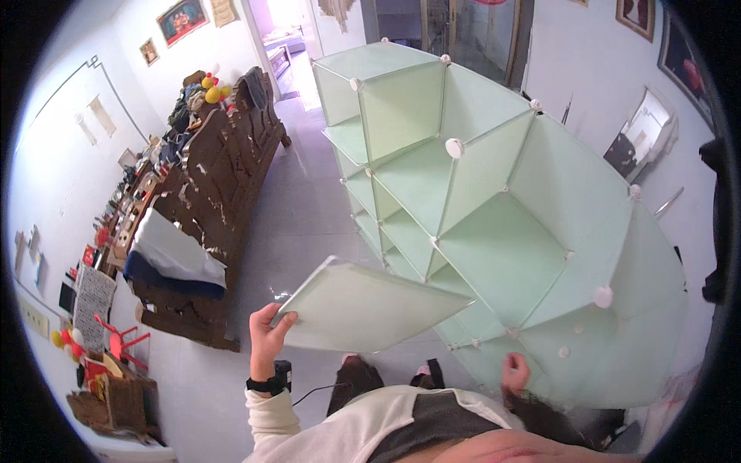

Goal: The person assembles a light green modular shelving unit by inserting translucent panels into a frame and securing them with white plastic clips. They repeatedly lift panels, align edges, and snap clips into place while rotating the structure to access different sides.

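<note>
A square, pale green translucent panel [370, 309] with a thin light frame tilts out in front of me. My left hand [270, 330] pinches its near left corner, thumb on top. To its right stands a large cube shelf [502, 251] of similar green panels, with open compartments. Round white connectors [455, 148] join the panels at their corners. Beside the shelf's near lower panels is my right hand [515, 373], its fingers curled in. Whether anything is inside those fingers is hidden, and I cannot tell if the hand touches the shelf.
A dark carved wooden bench [208, 201] runs along the left, heaped with clothes at its far end. A white and navy cloth [177, 255] drapes over its near end. Grey tiled floor [289, 208] lies between bench and shelf. A red stool [120, 343] stands far left.
</note>
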### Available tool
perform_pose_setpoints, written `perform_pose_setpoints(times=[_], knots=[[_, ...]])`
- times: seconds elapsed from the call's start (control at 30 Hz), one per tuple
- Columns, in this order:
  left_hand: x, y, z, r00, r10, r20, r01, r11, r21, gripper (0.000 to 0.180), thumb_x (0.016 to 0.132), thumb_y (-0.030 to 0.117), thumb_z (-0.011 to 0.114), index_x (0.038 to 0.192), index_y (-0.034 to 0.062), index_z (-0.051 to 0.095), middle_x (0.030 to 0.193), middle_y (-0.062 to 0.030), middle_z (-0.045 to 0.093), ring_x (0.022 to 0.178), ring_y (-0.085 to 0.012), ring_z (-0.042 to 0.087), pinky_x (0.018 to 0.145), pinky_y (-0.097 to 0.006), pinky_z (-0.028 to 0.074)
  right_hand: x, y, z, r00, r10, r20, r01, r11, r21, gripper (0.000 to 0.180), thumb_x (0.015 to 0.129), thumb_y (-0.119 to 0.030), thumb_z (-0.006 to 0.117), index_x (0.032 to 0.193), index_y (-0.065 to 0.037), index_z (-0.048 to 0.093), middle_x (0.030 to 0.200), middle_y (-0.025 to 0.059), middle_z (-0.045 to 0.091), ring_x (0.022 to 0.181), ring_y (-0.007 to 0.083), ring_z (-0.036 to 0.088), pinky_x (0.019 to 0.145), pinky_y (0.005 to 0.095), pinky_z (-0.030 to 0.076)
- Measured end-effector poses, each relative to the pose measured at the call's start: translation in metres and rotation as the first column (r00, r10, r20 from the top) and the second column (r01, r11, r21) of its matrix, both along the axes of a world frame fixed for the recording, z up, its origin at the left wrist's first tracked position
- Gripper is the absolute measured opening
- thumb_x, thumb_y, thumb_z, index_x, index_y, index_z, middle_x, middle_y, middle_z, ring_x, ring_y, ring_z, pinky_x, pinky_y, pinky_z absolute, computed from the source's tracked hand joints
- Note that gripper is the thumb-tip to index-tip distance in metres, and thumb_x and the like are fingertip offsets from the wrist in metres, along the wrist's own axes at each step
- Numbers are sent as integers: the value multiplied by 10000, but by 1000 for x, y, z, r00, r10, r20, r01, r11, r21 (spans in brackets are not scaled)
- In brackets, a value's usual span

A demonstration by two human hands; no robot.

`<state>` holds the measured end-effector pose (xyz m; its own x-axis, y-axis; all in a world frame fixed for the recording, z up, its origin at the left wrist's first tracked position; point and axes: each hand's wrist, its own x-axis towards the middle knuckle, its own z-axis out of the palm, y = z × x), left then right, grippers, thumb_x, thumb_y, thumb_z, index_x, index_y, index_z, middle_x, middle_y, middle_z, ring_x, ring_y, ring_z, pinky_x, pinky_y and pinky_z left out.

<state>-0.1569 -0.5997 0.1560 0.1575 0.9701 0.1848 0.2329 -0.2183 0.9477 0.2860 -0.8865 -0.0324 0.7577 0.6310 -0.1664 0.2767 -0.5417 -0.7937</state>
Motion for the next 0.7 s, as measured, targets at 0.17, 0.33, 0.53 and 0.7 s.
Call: perform_pose_setpoints(times=[0.17,0.33,0.53,0.7], knots=[[8,135,-10,927,-166,335,178,984,-6,164,827,109,710,884,-34,652,775,27,607,708,-45,498,627,-205,384,-104,184,36,913,397,92,-392,794,465,530,786,-163,732,1232,25,515,1188,185,595,1117,269,584,913,348,466],[9,277,4,792,-330,513,324,940,105,197,883,119,621,994,-42,630,947,-41,660,839,-99,569,770,-242,411,-128,320,77,870,469,-153,-360,816,452,493,873,-156,646,1292,17,453,1224,133,561,1110,200,523,952,330,410],[59,414,67,784,-337,521,432,899,-69,231,944,139,525,1073,-44,583,1041,-59,623,928,-126,556,811,-262,416,-172,381,131,964,106,-243,96,715,692,349,957,-124,484,1275,17,467,1168,58,558,1067,142,499,942,308,398],[141,475,123,656,-552,515,697,705,-131,319,953,146,513,1201,-56,522,1031,-65,608,934,-131,565,807,-261,457,-172,386,195,910,-411,-57,300,556,775,345,973,-135,440,1273,31,483,1208,99,545,1075,171,509,948,321,394]])
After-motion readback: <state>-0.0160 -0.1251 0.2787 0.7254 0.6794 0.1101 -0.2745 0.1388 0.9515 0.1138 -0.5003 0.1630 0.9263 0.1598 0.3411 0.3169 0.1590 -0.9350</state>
